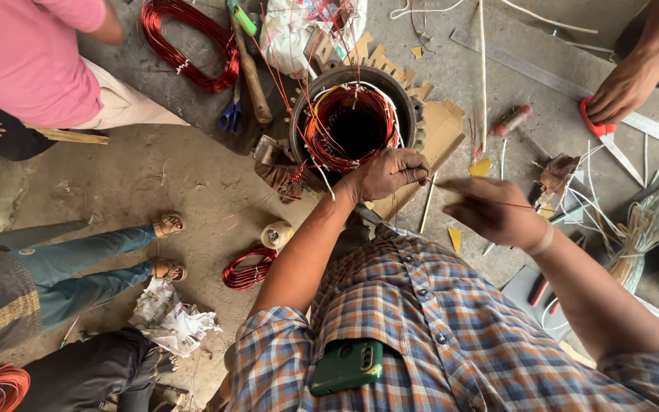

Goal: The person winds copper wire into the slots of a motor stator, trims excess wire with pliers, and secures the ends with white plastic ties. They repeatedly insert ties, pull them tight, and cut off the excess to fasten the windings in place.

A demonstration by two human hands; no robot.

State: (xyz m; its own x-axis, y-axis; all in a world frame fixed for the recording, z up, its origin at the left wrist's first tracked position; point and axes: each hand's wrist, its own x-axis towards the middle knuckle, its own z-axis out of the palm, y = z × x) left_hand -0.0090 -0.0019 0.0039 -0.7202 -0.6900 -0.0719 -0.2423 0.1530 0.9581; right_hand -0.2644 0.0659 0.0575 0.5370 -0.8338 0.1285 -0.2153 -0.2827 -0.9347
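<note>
Down on the dusty concrete floor — left hand clamped on the motor stator rim, right hand pinching thin wire.

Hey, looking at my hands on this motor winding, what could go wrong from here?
The left hand rests on the stator rim beside the red copper winding; a slip might scrape the wire's coating. The right hand seems to pull a thin strand taut; it may kink or snap. Loose red wires trailing over the housing could snag.
</note>
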